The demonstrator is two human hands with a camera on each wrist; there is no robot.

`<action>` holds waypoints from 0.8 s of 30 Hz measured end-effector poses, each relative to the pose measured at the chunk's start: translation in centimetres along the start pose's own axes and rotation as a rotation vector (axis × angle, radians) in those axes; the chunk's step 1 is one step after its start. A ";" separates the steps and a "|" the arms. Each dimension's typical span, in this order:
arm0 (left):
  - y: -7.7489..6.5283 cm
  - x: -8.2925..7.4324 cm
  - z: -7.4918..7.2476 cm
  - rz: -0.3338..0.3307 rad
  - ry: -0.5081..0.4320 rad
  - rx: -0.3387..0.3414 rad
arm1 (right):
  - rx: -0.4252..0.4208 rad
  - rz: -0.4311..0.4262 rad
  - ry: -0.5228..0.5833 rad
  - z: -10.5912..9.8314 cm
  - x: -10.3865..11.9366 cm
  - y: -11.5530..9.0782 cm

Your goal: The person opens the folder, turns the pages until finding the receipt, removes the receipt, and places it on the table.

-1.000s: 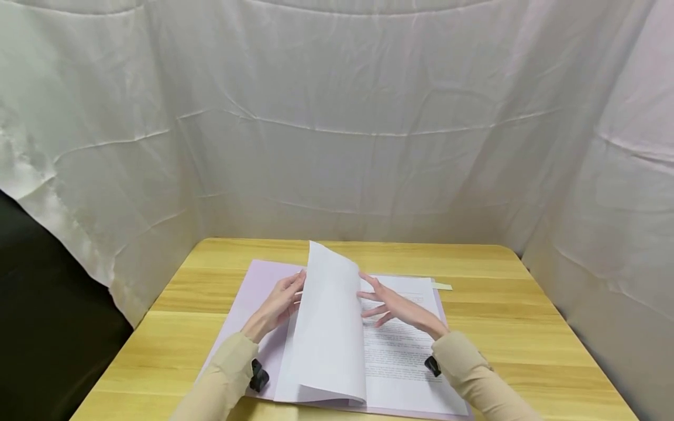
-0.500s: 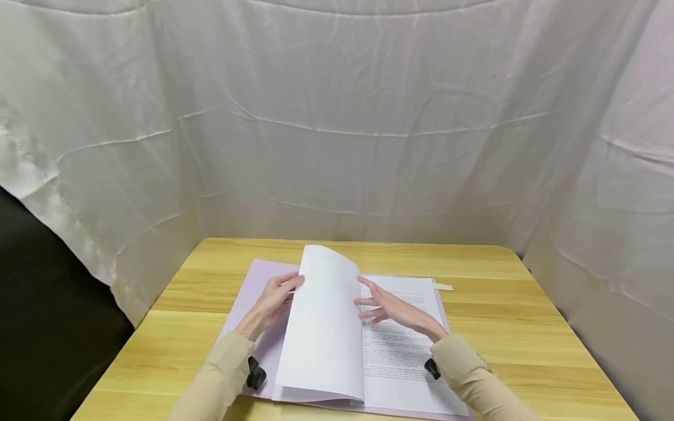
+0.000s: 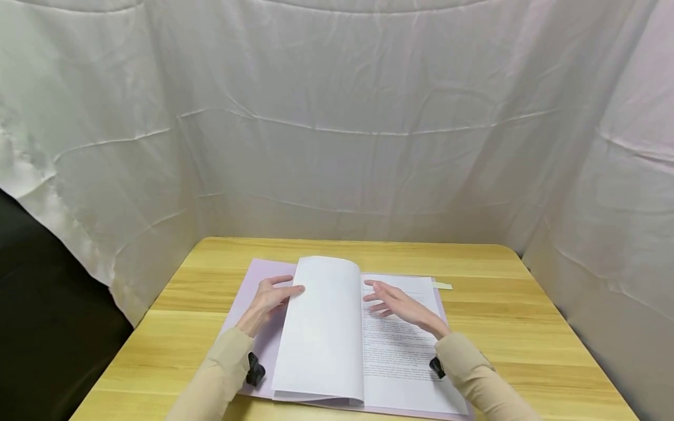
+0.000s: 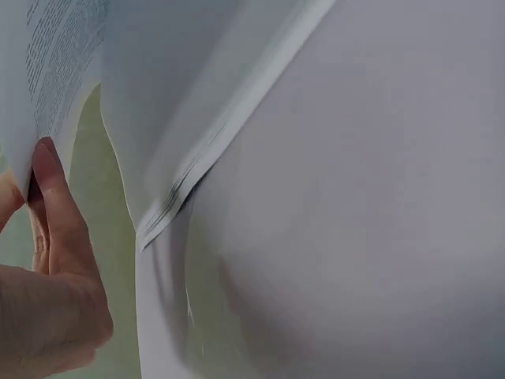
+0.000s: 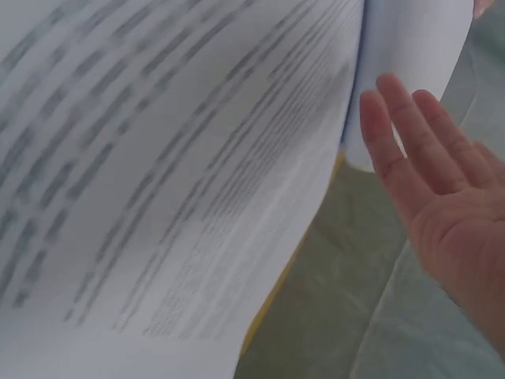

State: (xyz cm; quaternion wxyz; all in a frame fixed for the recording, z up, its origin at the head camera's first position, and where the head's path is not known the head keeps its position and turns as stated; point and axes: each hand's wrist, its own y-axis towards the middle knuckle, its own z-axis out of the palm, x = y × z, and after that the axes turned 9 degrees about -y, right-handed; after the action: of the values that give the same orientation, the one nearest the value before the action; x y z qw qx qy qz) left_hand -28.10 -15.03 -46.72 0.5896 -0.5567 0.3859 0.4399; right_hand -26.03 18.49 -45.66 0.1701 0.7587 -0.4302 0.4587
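A lilac folder [image 3: 261, 270] lies spread on the wooden table with white sheets inside. My left hand [image 3: 267, 301] pinches the left edge of a turned blank-backed sheet [image 3: 323, 327], thumb on top and fingers beneath; that sheet arches over from the middle fold. In the left wrist view, the thumb and finger of the left hand [image 4: 63, 276] close on the paper's edge, print showing on its underside. Over the right-hand printed page [image 3: 402, 351] hovers my right hand [image 3: 404, 305], fingers extended and holding nothing. The right wrist view has the palm of the right hand [image 5: 454, 189] facing the camera.
A pale yellow tab [image 3: 443, 286] sticks out past the folder's upper right edge. Grey-white curtains [image 3: 368, 175] hang behind and at both sides of the table [image 3: 526, 339]. Black cloth [image 3: 47, 327] shows at the far left.
The turned sheet has come down lower and further left, with my left hand on its edge. My right hand has drawn slightly right, away from the sheet.
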 end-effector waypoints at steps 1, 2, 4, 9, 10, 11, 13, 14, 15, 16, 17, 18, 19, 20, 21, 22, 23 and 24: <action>0.1 0.0 -0.1 -0.006 0.013 -0.004 | -0.010 0.005 -0.014 -0.2 -0.2 0.0; 0.1 0.0 -0.2 -0.008 0.026 -0.006 | -0.020 0.009 -0.026 -0.4 -0.5 -0.1; 0.2 0.1 -0.5 -0.003 0.046 -0.009 | -0.043 0.014 -0.054 -0.7 -1.0 -0.2; 0.3 0.5 -0.9 0.032 0.144 -0.033 | -0.103 0.023 -0.175 -1.4 -2.4 -0.5; 0.3 0.6 -1.0 0.043 0.164 -0.036 | -0.116 0.029 -0.200 -1.5 -2.6 -0.5; 0.3 0.7 -1.1 0.059 0.193 -0.034 | -0.128 0.032 -0.221 -1.5 -2.8 -0.5; 0.3 0.8 -1.1 0.094 0.246 -0.026 | -0.149 0.038 -0.257 -1.7 -3.2 -0.5; 0.4 0.9 -1.2 0.109 0.276 -0.027 | -0.157 0.040 -0.269 -1.8 -3.4 -0.5; 0.4 1.0 -1.2 0.127 0.313 -0.026 | -0.163 0.043 -0.271 -1.9 -3.5 -0.5; 0.4 1.0 -1.2 0.141 0.349 -0.027 | -0.166 0.044 -0.271 -2.0 -3.6 -0.5; 0.4 1.1 -1.2 0.159 0.393 -0.023 | -0.167 0.042 -0.276 -2.1 -3.7 -0.5; 0.5 1.1 -1.2 0.166 0.430 -0.027 | -0.167 0.042 -0.280 -2.1 -3.8 -0.5; 0.5 1.1 -1.1 0.176 0.472 -0.030 | -0.168 0.041 -0.285 -2.2 -3.9 -0.6; 0.5 1.2 -1.1 0.184 0.508 -0.033 | -0.170 0.045 -0.286 -2.2 -4.0 -0.6; 0.6 1.2 -1.1 0.193 0.548 -0.032 | -0.168 0.043 -0.290 -2.3 -4.1 -0.6; 0.6 1.3 -1.1 0.199 0.580 -0.033 | -0.167 0.041 -0.297 -2.3 -4.1 -0.6; 0.6 1.4 -1.1 0.208 0.607 -0.034 | -0.167 0.040 -0.307 -2.4 -4.2 -0.7; 0.6 1.5 -1.1 0.212 0.628 -0.037 | -0.169 0.038 -0.311 -2.5 -4.2 -0.7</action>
State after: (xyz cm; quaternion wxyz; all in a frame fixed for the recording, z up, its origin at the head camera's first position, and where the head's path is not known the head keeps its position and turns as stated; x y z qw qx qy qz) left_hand -28.19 -15.96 -48.38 0.3825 -0.6322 0.5969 0.3126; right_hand -27.70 22.62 -47.84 0.1560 0.7953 -0.5025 0.3012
